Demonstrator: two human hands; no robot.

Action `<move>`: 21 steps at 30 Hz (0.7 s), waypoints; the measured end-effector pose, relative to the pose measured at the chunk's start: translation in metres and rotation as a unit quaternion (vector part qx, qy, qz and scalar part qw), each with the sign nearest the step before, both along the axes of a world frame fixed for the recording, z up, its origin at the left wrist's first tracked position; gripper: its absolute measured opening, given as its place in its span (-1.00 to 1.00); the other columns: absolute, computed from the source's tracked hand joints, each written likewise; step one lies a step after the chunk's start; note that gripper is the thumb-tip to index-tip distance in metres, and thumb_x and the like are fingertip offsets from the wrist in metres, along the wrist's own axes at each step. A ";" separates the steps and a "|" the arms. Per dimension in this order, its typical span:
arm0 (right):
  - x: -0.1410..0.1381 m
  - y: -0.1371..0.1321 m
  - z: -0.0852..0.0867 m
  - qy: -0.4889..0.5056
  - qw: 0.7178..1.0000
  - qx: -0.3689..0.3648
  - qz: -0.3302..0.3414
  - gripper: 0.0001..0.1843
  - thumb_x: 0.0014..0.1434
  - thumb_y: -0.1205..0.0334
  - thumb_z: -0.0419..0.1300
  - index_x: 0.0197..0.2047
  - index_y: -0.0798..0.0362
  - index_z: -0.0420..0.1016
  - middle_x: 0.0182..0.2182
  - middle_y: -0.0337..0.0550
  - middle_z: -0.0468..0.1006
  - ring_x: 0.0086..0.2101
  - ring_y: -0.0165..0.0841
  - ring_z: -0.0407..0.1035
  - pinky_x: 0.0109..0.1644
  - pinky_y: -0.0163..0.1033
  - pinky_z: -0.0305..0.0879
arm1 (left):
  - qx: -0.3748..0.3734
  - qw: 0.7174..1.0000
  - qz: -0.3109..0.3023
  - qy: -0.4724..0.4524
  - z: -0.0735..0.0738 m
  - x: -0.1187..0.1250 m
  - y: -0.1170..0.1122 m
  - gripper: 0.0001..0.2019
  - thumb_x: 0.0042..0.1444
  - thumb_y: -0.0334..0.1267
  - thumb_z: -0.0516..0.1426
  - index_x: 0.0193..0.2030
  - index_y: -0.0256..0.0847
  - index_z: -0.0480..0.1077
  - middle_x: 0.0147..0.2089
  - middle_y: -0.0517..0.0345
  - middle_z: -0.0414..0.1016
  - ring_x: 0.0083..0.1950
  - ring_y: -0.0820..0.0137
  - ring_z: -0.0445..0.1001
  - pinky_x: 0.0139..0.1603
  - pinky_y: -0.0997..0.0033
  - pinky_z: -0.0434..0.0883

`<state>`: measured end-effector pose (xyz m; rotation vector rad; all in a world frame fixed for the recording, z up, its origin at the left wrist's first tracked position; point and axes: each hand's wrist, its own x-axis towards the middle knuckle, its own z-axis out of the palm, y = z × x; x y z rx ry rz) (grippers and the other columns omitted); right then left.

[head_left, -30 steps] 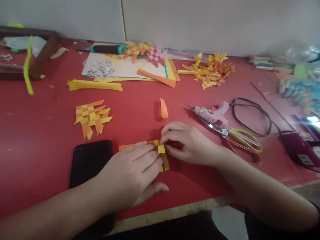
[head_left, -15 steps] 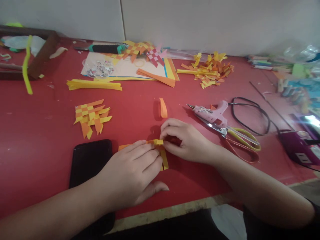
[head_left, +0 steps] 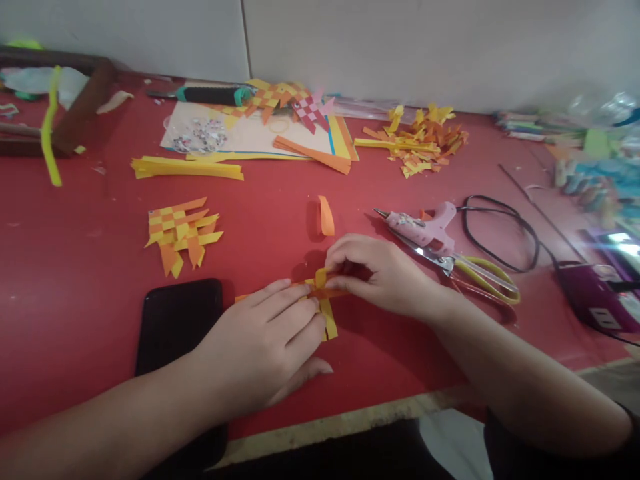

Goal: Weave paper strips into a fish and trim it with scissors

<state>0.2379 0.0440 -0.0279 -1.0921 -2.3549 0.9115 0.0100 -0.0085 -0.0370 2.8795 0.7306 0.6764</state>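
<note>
Near the front edge of the table, interlaced yellow and orange paper strips are being pressed down by the left hand, its fingers outstretched. Their right end is being pinched between thumb and fingers of the right hand. A black phone is being partly covered by the left forearm.

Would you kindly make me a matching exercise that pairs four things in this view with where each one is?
1. Left hand
2. Pink glue gun
3. Curled orange strip
4. Black phone

A. Partly hidden by the left forearm
B. Just beyond the right hand
C. On the paper strips
D. Overlapping the scissors

Pairs: 1-C, 2-D, 3-B, 4-A
</note>
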 end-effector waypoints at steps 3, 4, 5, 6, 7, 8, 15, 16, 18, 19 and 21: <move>0.004 0.001 0.003 -0.007 0.999 -0.011 0.030 -0.89 0.17 0.24 0.32 -0.26 0.04 0.48 -0.20 -0.15 0.52 -0.18 -0.36 0.43 -0.07 -0.23 0.37 | 0.011 1.000 0.002 0.002 0.000 0.000 0.000 -0.65 0.32 -0.09 0.04 -0.06 -0.37 0.49 -0.10 -0.12 0.61 -0.01 0.10 0.57 0.09 -0.01 0.50; 0.005 0.001 0.004 -0.010 0.999 -0.010 0.031 -0.90 0.17 0.24 0.32 -0.27 0.04 0.49 -0.19 -0.14 0.51 -0.18 -0.36 0.43 -0.06 -0.23 0.38 | 0.016 1.000 0.003 0.001 0.000 0.000 -0.001 -0.64 0.32 -0.10 0.04 -0.07 -0.37 0.49 -0.11 -0.12 0.61 -0.02 0.10 0.57 0.09 -0.02 0.50; 0.004 0.001 0.004 -0.013 0.999 -0.009 0.030 -0.92 0.17 0.25 0.32 -0.27 0.04 0.50 -0.19 -0.14 0.51 -0.18 -0.37 0.43 -0.06 -0.23 0.38 | 0.020 1.000 0.004 0.000 0.000 0.000 -0.001 -0.64 0.33 -0.10 0.04 -0.07 -0.38 0.49 -0.11 -0.12 0.61 -0.03 0.09 0.58 0.08 -0.03 0.50; 0.004 0.000 0.004 -0.016 0.999 -0.008 0.028 -0.94 0.18 0.27 0.30 -0.28 0.05 0.51 -0.19 -0.14 0.50 -0.18 -0.38 0.43 -0.06 -0.24 0.38 | 0.023 1.000 0.004 0.000 0.000 0.000 -0.002 -0.64 0.33 -0.10 0.03 -0.08 -0.38 0.49 -0.11 -0.11 0.61 -0.03 0.08 0.58 0.07 -0.04 0.51; 0.003 0.000 0.004 -0.018 0.999 -0.008 0.028 -0.97 0.19 0.29 0.29 -0.28 0.05 0.52 -0.18 -0.14 0.50 -0.19 -0.38 0.43 -0.07 -0.25 0.38 | 0.025 1.000 0.003 0.000 0.000 0.000 -0.002 -0.65 0.33 -0.10 0.04 -0.07 -0.37 0.49 -0.10 -0.10 0.62 -0.03 0.07 0.58 0.06 -0.06 0.51; 0.003 -0.001 0.003 -0.019 0.999 -0.005 0.027 -0.99 0.19 0.31 0.29 -0.29 0.05 0.53 -0.19 -0.14 0.50 -0.19 -0.39 0.43 -0.07 -0.25 0.38 | 0.026 1.000 0.000 0.002 0.000 0.000 -0.003 -0.65 0.33 -0.11 0.04 -0.07 -0.37 0.49 -0.09 -0.08 0.62 -0.03 0.05 0.58 0.06 -0.08 0.51; 0.002 -0.001 0.003 -0.011 1.000 -0.002 0.026 -0.96 0.19 0.35 0.27 -0.29 0.07 0.58 -0.20 -0.14 0.50 -0.21 -0.42 0.45 -0.06 -0.29 0.38 | 0.029 0.999 -0.020 0.036 -0.001 -0.001 -0.005 -0.63 0.31 -0.05 0.07 -0.02 -0.34 0.49 -0.05 -0.04 0.61 0.03 -0.08 0.55 0.07 -0.25 0.47; 0.002 -0.001 0.004 -0.014 1.000 -0.002 0.024 -0.95 0.19 0.35 0.27 -0.29 0.06 0.58 -0.20 -0.15 0.50 -0.21 -0.41 0.45 -0.06 -0.29 0.38 | 0.029 0.999 -0.021 0.035 -0.001 -0.001 -0.005 -0.62 0.31 -0.06 0.07 -0.01 -0.35 0.48 -0.04 -0.05 0.61 0.04 -0.08 0.55 0.08 -0.25 0.47; 0.001 -0.001 0.005 -0.019 1.000 -0.001 0.024 -0.95 0.20 0.35 0.27 -0.29 0.06 0.58 -0.20 -0.15 0.51 -0.21 -0.41 0.45 -0.06 -0.28 0.38 | 0.024 0.999 -0.021 0.030 0.000 0.000 -0.006 -0.62 0.30 -0.06 0.08 0.02 -0.33 0.47 -0.01 -0.07 0.59 0.05 -0.06 0.55 0.08 -0.21 0.49; 0.001 -0.001 0.005 -0.022 0.999 -0.001 0.025 -0.95 0.20 0.35 0.27 -0.29 0.06 0.58 -0.19 -0.14 0.51 -0.20 -0.41 0.45 -0.06 -0.28 0.38 | 0.022 0.999 -0.018 0.025 0.002 0.000 -0.006 -0.62 0.30 -0.05 0.08 0.03 -0.33 0.47 -0.01 -0.08 0.59 0.05 -0.05 0.55 0.07 -0.17 0.51; 0.001 -0.001 0.005 -0.024 0.999 0.001 0.028 -0.96 0.20 0.35 0.27 -0.28 0.06 0.57 -0.18 -0.14 0.51 -0.19 -0.40 0.45 -0.06 -0.28 0.38 | 0.031 1.000 -0.002 0.002 0.006 -0.001 -0.005 -0.64 0.29 -0.08 0.10 0.01 -0.35 0.47 -0.05 -0.11 0.60 0.03 -0.01 0.57 0.03 -0.08 0.55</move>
